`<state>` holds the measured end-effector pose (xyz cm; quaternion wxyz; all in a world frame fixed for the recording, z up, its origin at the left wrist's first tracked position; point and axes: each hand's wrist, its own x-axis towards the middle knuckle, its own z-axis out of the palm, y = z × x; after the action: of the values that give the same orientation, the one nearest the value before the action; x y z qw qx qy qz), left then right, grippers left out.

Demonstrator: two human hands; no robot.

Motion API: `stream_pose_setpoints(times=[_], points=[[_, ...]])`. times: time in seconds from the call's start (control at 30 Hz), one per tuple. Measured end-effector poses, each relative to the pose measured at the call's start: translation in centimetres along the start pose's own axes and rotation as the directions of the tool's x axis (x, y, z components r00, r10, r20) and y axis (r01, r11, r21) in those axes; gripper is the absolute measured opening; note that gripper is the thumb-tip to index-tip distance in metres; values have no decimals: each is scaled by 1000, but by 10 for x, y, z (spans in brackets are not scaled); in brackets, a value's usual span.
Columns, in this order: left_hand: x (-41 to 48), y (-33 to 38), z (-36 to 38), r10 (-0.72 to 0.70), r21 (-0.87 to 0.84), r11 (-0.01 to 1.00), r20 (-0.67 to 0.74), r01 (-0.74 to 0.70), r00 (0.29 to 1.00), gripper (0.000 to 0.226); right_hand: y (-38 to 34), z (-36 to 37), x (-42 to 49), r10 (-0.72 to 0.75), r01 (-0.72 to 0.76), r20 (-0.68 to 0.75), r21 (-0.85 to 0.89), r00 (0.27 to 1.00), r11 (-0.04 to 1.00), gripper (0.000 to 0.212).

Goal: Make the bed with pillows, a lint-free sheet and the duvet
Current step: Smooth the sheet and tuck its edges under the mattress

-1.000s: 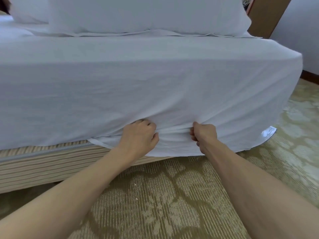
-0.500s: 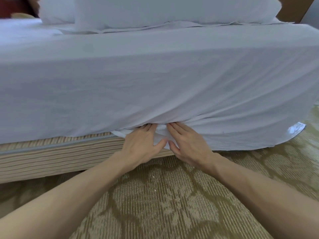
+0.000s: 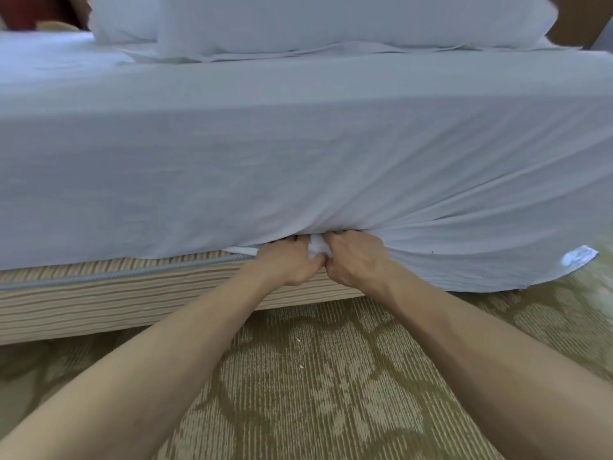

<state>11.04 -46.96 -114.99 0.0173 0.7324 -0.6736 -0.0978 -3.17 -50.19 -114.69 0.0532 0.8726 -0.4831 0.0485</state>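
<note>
Previously flat, the left hand (image 3: 288,262) and right hand (image 3: 357,260) now curl together, pinching bunched sheet (image 3: 298,161).

Bedroom, white-sheeted bed (image 3: 298,144), pillows (image 3: 331,18), patterned carpet (image 3: 315,393)

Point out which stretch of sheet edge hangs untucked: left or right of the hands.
The sheet beyond the right hand drapes over the striped base; beyond the left hand it is tucked.
</note>
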Motion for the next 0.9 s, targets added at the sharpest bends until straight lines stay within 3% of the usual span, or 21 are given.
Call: stream_pose_setpoints(times=[0.2, 0.43, 0.5, 0.57, 0.63, 0.7, 0.8, 0.9], points=[[-30, -1, -4, 93, 104, 990, -23, -90, 995, 93, 4, -5, -5, -30, 29, 52, 17, 998, 999, 58], [-66, -21, -13, 72, 282, 959, -115, -37, 991, 85, 5, -8, -8, -59, 54, 122, 43, 991, 998, 63], [-75, -28, -12, 109, 333, 942, -174, -46, 979, 77, 7, -7, -15, -83, 78, 81, 62, 993, 995, 61], [-84, -36, -12, 173, 367, 927, -239, -76, 956, 67, 10, -1, -26, -123, 126, -63, 53, 990, 991, 50], [-91, -46, -10, 249, 368, 919, -264, -141, 932, 60, 12, 7, -40, -206, 220, -225, 38, 952, 975, 36], [-97, -60, -4, 308, 369, 908, -270, -197, 912, 58, 14, 15, -52, -336, 357, -315, 7, 887, 934, 37], [-101, -73, 5, 288, 379, 909, -267, -174, 920, 63, 9, 27, -61, -494, 498, -278, -60, 824, 865, 54], [-97, -70, 3, 223, 348, 930, -287, -116, 932, 70, -1, 31, -57, -494, 483, -171, -102, 853, 870, 68]])
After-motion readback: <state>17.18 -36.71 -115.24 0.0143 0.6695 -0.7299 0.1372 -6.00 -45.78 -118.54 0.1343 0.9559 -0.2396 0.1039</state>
